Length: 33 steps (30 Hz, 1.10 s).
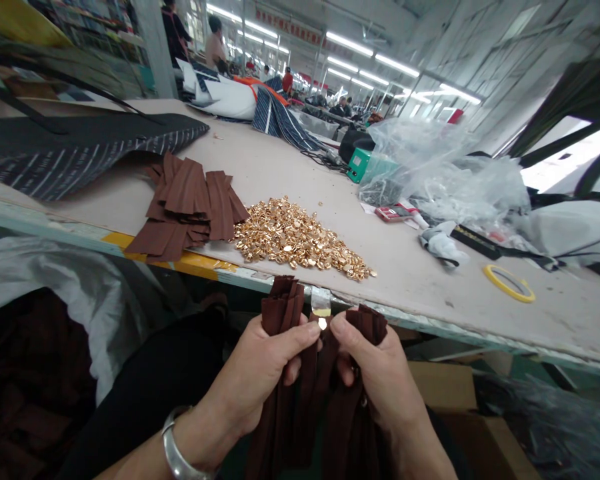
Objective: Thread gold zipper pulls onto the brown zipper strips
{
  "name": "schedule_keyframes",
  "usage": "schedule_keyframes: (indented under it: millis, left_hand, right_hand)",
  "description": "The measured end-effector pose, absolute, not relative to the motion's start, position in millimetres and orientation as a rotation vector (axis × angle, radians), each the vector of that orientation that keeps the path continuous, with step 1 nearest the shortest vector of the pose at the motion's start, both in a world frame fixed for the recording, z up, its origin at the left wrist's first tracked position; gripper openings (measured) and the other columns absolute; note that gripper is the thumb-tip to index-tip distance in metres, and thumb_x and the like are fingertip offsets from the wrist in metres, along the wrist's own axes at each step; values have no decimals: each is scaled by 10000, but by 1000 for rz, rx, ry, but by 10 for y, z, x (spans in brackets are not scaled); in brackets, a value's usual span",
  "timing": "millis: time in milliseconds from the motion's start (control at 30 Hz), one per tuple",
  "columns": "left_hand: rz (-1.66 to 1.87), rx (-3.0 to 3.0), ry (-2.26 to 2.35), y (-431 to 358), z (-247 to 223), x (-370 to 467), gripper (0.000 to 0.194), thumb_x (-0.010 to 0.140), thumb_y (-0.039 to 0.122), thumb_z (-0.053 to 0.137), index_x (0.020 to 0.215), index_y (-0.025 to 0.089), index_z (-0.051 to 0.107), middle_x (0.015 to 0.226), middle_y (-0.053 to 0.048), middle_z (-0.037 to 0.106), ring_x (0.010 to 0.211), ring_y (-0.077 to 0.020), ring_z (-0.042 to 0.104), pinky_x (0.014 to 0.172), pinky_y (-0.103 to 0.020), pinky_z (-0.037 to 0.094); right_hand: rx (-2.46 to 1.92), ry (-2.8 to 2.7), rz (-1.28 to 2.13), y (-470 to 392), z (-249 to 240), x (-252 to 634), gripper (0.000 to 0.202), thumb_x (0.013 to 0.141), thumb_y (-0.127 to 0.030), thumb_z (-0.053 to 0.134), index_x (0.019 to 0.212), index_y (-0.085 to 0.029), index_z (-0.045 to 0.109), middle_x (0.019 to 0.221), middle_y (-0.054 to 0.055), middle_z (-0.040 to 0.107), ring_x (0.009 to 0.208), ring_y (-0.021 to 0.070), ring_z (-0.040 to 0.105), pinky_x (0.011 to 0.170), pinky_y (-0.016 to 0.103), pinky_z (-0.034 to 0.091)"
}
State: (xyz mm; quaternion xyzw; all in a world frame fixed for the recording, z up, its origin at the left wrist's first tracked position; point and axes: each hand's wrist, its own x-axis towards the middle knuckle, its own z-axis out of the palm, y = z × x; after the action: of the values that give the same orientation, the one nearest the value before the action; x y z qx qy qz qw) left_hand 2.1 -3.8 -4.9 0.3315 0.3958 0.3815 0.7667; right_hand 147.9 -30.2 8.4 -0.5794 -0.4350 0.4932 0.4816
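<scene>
Visibly, brown strips (282, 307) jut above the gripping fingers (293, 369).

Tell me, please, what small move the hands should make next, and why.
Probably bring both thumbs in to steady the gold piece: it is small and sits between their tips, just below the shiny tab at the table edge, while left hand and right hand each also hold brown strips.
</scene>
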Motion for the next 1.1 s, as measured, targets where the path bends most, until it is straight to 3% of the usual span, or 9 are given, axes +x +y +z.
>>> schedule_keyframes:
  millis: [267,433,567,667,767,900,1000,1100]
  left_hand:
    - [855,710,867,-41,-52,47,301,763,386,713,621,164,567,463,61,453,412,-47,354,406,-167,252]
    - [875,607,858,-30,-47,80,318,755,419,716,619,176,564,398,80,412,357,-46,326,379,-167,221]
    - [869,600,876,2,-7,98,274,706,395,769,688,168,617,481,69,491,378,-42,373,382,-160,258]
    - [861,636,891,17,36,110,215,679,315,786,769,161,666,585,41,574,425,-46,427,389,-155,286]
    - [869,677,878,20,49,115,161,693,280,758,745,157,668,560,48,555,406,-40,386,378,-159,264]
    - [890,713,865,-37,32,109,150,692,270,742,697,163,636,523,64,497,417,-49,357,389,-173,243]
    - [856,753,843,-143,27,103,157,667,238,740,664,154,608,526,66,463,439,-49,327,405,-182,223]
    - [815,730,809,-225,16,97,193,647,247,754,650,151,586,555,57,474,449,-47,330,415,-186,222]
  right_hand:
    - [-1604,-1379,916,-234,234,1450,385,865,-435,593,581,-189,507,458,-56,471,437,103,455,441,216,346]
    - [-1775,-1565,217,-136,253,1346,268,877,-363,570,671,-199,516,568,-26,545,519,140,496,527,259,338]
    - [-1878,-1541,-178,41,348,1332,247,871,-358,576,693,-203,500,582,-18,539,521,153,465,536,284,283]
    - [-1748,-1486,154,79,419,1362,214,878,-377,585,759,-202,552,583,-30,545,522,146,475,526,268,319]
    - [-1521,-1454,670,31,440,1394,166,875,-367,614,888,-202,623,573,-55,530,507,127,466,506,239,360]
    - [-1326,-1492,1018,-75,415,1441,223,866,-327,636,702,-176,625,634,-27,566,591,124,487,559,233,407]
    - [-1225,-1447,1205,-163,378,1514,186,848,-331,660,760,-167,661,735,8,633,695,155,548,661,267,460]
    - [-1254,-1245,1315,-242,332,1632,267,814,-403,683,714,-160,638,659,25,650,594,151,553,560,261,448]
